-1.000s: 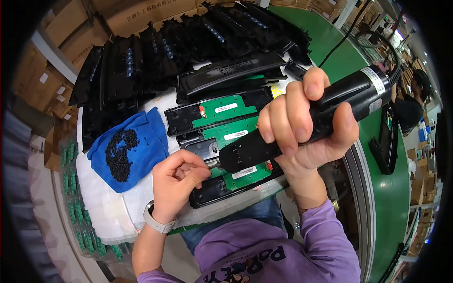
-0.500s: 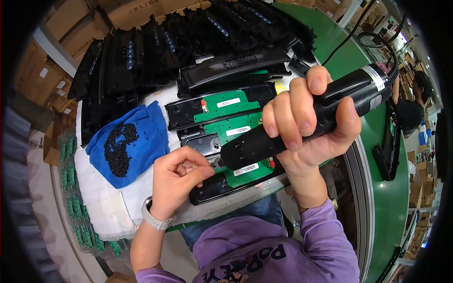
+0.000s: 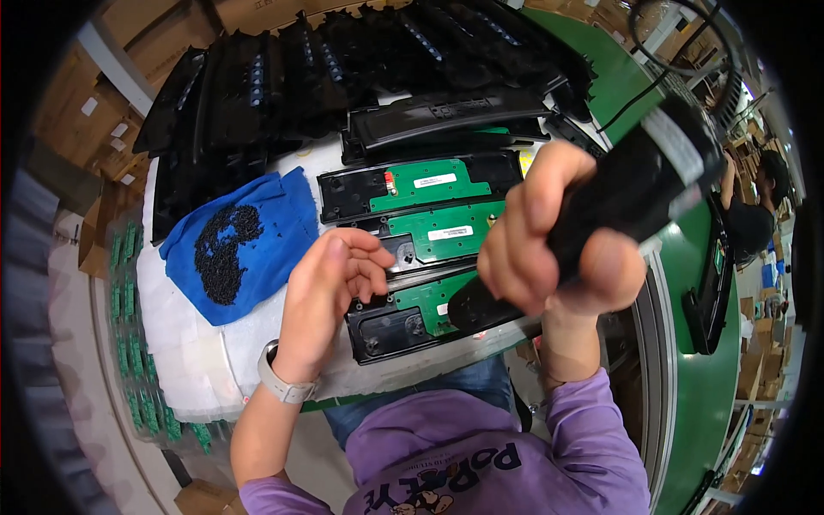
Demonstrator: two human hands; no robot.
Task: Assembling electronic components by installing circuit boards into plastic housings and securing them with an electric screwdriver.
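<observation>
As your right hand (image 3: 534,257) grips the black power tool (image 3: 618,193) at two o'clock, its nose over the lowest green board (image 3: 429,299) at five, your left hand (image 3: 324,287), half-curled, seemingly empty, sits at eight. White labels (image 3: 450,233) carry tiny print; lettering crosses your purple shirt (image 3: 412,442).

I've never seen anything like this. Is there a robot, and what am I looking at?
No robot: this is a person working bare-handed, seen from a camera worn on their head, looking down. The right hand grips a black corded tool, its front end over the nearest of several black casings fitted with green circuit boards. The left hand, near that casing, looks open and empty. The casings lie on a white covering; to their left, a blue cloth bears tiny black pieces.
</observation>
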